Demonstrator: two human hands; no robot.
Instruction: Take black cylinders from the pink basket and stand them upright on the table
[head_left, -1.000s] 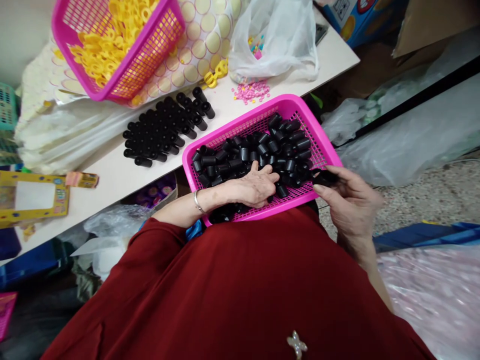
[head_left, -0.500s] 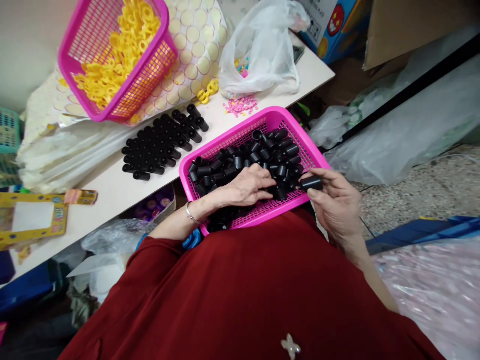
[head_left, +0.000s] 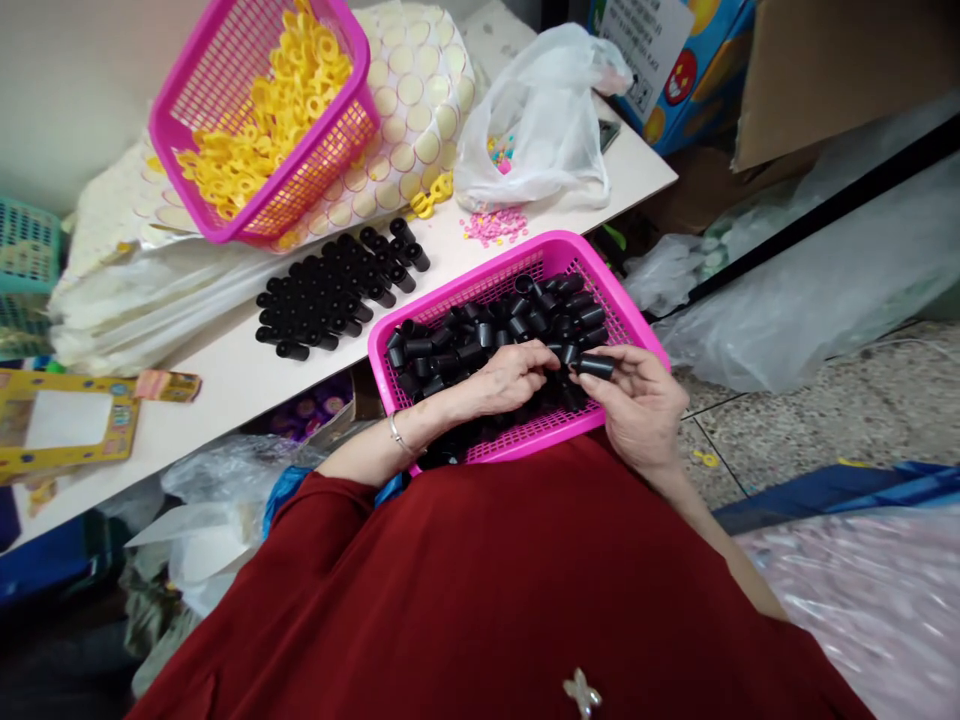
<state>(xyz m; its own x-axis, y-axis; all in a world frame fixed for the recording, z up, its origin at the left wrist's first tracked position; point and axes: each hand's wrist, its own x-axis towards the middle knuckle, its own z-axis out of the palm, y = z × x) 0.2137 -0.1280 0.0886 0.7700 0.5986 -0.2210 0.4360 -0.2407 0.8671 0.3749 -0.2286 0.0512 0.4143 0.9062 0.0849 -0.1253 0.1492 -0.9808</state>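
A pink basket (head_left: 652, 345) full of loose black cylinders (head_left: 469, 352) is at my front, against the red garment. Over its right side my right hand (head_left: 641, 405) pinches one black cylinder (head_left: 596, 366), held roughly level. My left hand (head_left: 510, 380) reaches across the basket with its fingers bent together, their tips close to the held cylinder's left end. Whatever those fingertips grip is too small to make out. Behind the basket, on the white table (head_left: 202, 350), a block of black cylinders (head_left: 322, 290) stands in packed rows.
Another pink basket (head_left: 367, 50) with yellow ring-shaped pieces (head_left: 277, 120) sits at the back left. Small pink pieces (head_left: 495, 227) lie beside a white plastic bag (head_left: 551, 120). A yellow box (head_left: 67, 420) is at the left. Cardboard (head_left: 832, 80) rises at the back right.
My right hand has moved left with the black cylinder, nearer my left hand. My left hand has lifted from among the loose cylinders and its fingers have drawn together. The view has shifted slightly.
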